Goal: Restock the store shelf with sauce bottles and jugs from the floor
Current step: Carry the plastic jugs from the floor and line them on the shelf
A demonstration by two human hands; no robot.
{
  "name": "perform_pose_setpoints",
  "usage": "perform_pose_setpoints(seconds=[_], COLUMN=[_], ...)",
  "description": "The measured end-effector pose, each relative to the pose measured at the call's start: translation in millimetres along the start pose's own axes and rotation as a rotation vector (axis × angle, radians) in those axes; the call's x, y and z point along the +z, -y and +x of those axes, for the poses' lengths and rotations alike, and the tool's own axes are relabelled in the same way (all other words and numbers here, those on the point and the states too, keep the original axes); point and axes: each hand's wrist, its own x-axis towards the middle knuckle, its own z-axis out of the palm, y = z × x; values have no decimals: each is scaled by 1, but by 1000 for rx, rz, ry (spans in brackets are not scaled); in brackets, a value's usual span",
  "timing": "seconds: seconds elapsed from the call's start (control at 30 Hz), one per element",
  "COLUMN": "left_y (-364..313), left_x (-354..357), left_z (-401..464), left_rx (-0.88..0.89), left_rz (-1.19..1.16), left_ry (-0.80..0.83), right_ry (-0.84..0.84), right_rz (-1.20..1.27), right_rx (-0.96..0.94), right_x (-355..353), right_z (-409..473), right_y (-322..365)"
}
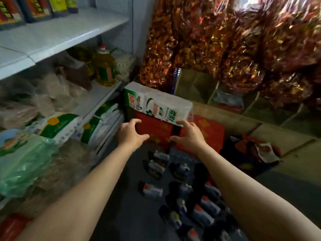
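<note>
Dark sauce bottles (199, 204) with red caps lie in rows on the floor (128, 206), nearest the camera; above them the left hand (131, 133) and right hand (188, 134) hover with fingers spread, holding nothing; behind stands a red box (156, 131) carrying a tissue pack (158, 103); the shelf (57, 32) at left holds an oil jug (104, 66) and, higher, dark jugs (37, 7).

Lighting: bright, cool on white shelf (57, 30), upper left; dim over floor (125, 197), lower centre. Glare: foil-wrapped bags (243, 40), upper right. Blur: motion smear throughout, strongest at left and right edges. Distortion: wide-angle bending at margins.
</note>
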Motion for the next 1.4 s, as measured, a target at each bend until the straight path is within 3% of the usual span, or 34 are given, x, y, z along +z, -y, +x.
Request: perform_pose_setpoints(seconds=[0.43, 0.93, 1.17, 1.4], left_y=[86, 355, 487, 547], left_x=[164, 379, 494, 561], left_z=[-7, 64, 126, 155], left_rx=[-115, -150, -61, 62], left_rz=[25, 30, 7, -189], left_ry=[240, 339, 492, 582], right_ry=[219, 300, 263, 30], right_rz=[112, 126, 189, 481], right_rx=[188, 315, 337, 260], right_x=[140, 464, 616, 692], right_z=[-14, 18, 57, 59], right_y=[-146, -302, -380, -426])
